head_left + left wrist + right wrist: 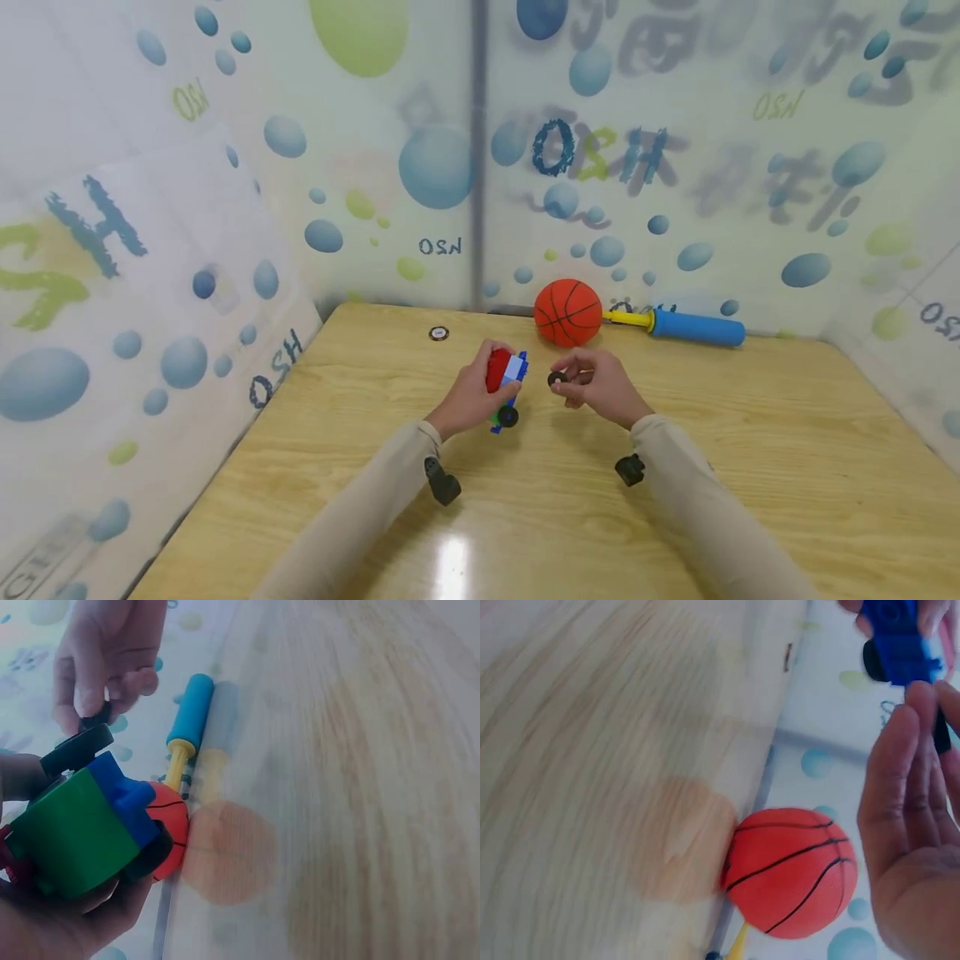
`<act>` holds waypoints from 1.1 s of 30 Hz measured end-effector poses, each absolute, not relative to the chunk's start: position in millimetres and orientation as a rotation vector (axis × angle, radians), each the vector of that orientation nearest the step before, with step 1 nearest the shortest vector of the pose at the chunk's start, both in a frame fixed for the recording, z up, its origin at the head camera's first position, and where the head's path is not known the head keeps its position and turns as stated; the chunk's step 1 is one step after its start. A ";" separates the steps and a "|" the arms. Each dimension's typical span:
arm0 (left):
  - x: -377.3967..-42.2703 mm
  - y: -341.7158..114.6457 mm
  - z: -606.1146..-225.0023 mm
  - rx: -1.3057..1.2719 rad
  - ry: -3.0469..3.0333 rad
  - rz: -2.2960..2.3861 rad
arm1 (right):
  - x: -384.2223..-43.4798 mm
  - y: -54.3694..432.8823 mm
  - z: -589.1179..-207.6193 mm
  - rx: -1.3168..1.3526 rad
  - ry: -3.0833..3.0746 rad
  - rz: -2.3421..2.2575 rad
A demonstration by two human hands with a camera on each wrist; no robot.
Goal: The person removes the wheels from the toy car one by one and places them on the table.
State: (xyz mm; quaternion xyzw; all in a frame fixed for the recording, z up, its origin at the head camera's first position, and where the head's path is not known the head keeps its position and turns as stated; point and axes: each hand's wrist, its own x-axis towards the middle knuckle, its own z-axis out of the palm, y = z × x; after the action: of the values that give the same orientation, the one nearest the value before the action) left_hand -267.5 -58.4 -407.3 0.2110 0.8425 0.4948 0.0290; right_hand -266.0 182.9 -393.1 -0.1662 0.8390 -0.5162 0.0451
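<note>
My left hand (472, 390) grips a toy car (514, 368) built of red, light blue, blue and green blocks, raised above the table. A black wheel (507, 416) sits on the car's near end; the left wrist view shows the green block (75, 832) with black wheels on both sides of it. Just to the right, my right hand (600, 385) pinches a loose black wheel (557, 378) between thumb and fingers. In the head view a small gap parts this wheel from the car. The right wrist view shows the car's blue base (900, 645) beside the right fingertips.
A red toy basketball (567, 313) rests at the back of the wooden table (345, 467), against the patterned wall. Right of it lies a blue pump (697, 327) with a yellow end. A round black-rimmed chip (438, 333) lies at the back left.
</note>
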 end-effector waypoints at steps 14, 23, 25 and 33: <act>-259.4 -59.7 -395.2 0.636 2.553 1.600 | -294.3 199.4 -401.0 -0.424 2.664 -1.028; -255.9 -58.5 -395.8 0.606 2.511 1.618 | -309.0 198.7 -407.3 -0.304 2.635 -0.879; -255.8 -58.7 -395.9 0.606 2.510 1.616 | -312.4 198.9 -408.7 -0.302 2.636 -0.852; -258.8 -58.6 -394.3 0.636 2.521 1.589 | -323.1 201.3 -412.3 -0.308 2.661 -0.775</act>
State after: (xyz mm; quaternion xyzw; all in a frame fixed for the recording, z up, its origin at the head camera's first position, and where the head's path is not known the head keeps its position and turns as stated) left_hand -258.8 -58.6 -394.3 0.2084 0.8264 0.5210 0.0472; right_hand -323.1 201.3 -412.3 -0.1086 0.9395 -0.2735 0.1754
